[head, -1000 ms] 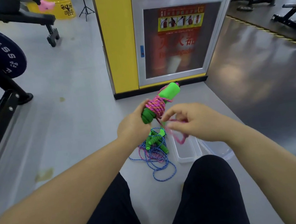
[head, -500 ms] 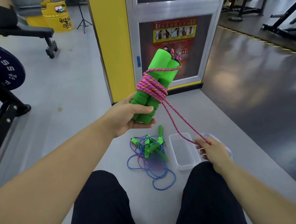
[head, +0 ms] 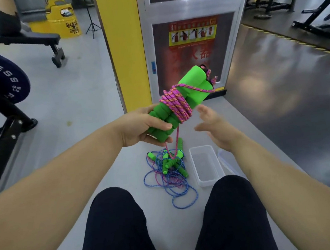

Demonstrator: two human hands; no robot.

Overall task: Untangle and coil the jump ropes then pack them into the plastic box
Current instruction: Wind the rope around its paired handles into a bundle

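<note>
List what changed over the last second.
The right hand pulled the pink rope down toward the plastic box, then let go and rose, open; the rope's end now hangs loose. The left hand still grips the green handles; the tangled pile and box have not moved.

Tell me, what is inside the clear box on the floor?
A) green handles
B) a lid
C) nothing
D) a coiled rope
C: the box shows only its bare bottom; the tangled ropes lie beside it, and the wound rope is in the left hand.
</note>
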